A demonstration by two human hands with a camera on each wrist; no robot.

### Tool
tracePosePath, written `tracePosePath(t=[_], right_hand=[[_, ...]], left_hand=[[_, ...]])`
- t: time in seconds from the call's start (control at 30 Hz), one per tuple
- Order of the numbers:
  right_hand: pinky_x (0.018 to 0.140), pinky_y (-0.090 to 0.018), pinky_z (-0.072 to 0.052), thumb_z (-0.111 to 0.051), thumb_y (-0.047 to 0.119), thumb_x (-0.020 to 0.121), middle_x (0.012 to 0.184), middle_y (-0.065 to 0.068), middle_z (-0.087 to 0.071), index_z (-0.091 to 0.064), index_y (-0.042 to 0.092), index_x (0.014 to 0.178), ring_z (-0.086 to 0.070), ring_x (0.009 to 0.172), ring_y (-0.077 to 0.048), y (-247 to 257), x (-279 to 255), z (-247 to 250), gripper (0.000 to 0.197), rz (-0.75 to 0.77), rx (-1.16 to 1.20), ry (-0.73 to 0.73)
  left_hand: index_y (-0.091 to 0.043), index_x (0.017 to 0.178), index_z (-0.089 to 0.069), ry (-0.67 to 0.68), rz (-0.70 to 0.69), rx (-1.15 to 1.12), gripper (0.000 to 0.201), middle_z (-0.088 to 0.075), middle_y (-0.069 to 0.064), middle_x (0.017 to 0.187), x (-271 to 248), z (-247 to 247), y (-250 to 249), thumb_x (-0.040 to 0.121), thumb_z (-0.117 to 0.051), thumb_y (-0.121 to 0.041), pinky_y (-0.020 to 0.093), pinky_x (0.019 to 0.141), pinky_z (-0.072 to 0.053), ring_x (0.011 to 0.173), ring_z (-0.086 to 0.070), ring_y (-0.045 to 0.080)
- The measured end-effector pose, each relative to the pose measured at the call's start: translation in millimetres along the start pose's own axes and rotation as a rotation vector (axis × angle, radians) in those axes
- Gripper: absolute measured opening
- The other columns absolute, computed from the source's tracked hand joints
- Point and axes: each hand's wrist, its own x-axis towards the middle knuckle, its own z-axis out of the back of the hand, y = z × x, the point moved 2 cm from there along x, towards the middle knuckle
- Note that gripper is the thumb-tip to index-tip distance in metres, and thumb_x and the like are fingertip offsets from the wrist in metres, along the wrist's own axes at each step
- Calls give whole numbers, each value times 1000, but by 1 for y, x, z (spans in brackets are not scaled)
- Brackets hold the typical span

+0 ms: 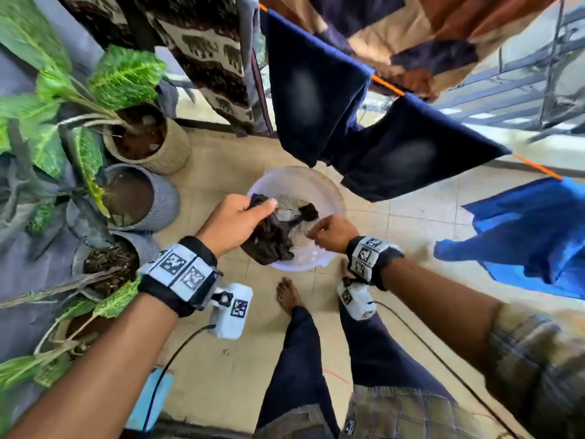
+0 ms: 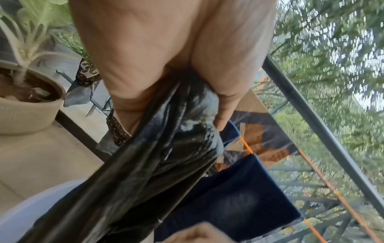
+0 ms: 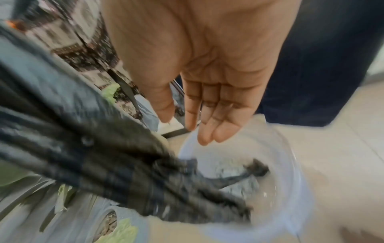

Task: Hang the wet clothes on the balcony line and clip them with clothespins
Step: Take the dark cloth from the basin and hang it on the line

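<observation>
My left hand [image 1: 240, 213] grips a wet black garment [image 1: 273, 236] by its top and holds it above a white plastic basin [image 1: 332, 191] on the floor. The left wrist view shows my fingers [image 2: 226, 105] curled round the glossy black cloth [image 2: 158, 156]. My right hand [image 1: 332, 231] hovers over the basin's near rim with straight, relaxed fingers [image 3: 209, 129], holding nothing. The garment [image 3: 104, 164] trails into the basin [image 3: 290, 189], where pale cloth lies. An orange line [image 1: 387, 85] runs across above, with dark blue garments [image 1: 316, 99] and a bright blue one [image 1: 538, 236] hung on it.
Several potted plants [image 1: 145, 137] stand along the left. A patterned brown cloth [image 1: 202, 52] and a patchwork cloth [image 1: 411, 30] hang behind the line. The balcony railing [image 1: 522, 87] lies at the right. My bare foot [image 1: 288, 294] stands just behind the basin on tiled floor.
</observation>
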Motion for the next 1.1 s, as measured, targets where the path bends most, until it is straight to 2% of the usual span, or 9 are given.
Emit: tracePosePath(t=[0.07,0.17,0.27,0.37,0.6,0.7,0.8,0.97,1.1], right_hand=[[80,-40,-56,-68,30,82,87,-14,-74,-75,4,88,-67,84,-32,-6,4,-30,27,-75,200,72],[73,-40,-46,-70,29,64,72,-12,-67,-66,12,70,-60,70,-30,4,11,-59,19,-146,534,94],[67,-34,-45,-52,10,91,69,-4,-57,-55,17,72,-52,64,-21,34,8,-55,21,-149,762,33],[53,-24,-33,-42,6,93,57,-6,-47,-45,15,65,-42,53,-20,57,11,-45,30,-161,904,57],[63,-34,-52,-54,-4,86,69,-13,-60,-57,13,65,-58,55,-19,64,14,-38,27,-109,950,-45],[56,-27,-54,-50,-12,88,67,-12,-56,-50,12,74,-59,52,-19,42,8,-29,28,-113,1063,-159],[64,-30,-53,-49,-12,92,69,-7,-55,-50,12,81,-59,59,-18,20,-2,-27,26,-67,1089,-171],[65,-31,-60,-57,-6,94,68,-4,-52,-54,13,88,-59,58,-16,19,-15,-21,20,43,1114,-168],[60,-31,-61,-58,-9,92,56,0,-58,-54,11,89,-63,50,-15,30,-20,-16,21,54,1242,-137]], left_hand=[[4,93,-69,23,-4,-22,77,-70,13,85,-7,6,-9,73,-63,-69,48,82,-54,81,-68,30],[4,95,-73,6,-15,-136,46,-71,29,100,-22,14,-28,94,-62,-41,49,89,-54,97,-69,41],[15,99,-67,-3,-35,-208,43,-68,34,102,-35,20,-48,98,-57,-26,42,85,-54,90,-69,36],[19,103,-65,-10,-46,-276,43,-66,36,106,-40,31,-64,99,-56,-23,46,89,-53,91,-67,36],[3,94,-73,-145,-38,-339,25,-75,18,94,-29,48,-56,96,-62,-19,42,82,-57,89,-72,31],[-16,77,-72,-263,-64,-119,17,-72,-9,68,-19,46,-33,93,-67,-12,20,63,-53,66,-67,1],[-18,84,-71,-418,-44,68,7,-66,-12,72,-7,38,-12,88,-70,-12,19,61,-48,64,-60,0],[-3,123,-54,-452,59,494,41,-62,20,117,18,13,17,88,-70,-18,40,88,-42,113,-56,38],[-12,135,-47,-352,-111,451,60,-62,15,109,27,-25,49,81,-68,1,36,84,-40,102,-58,34]])
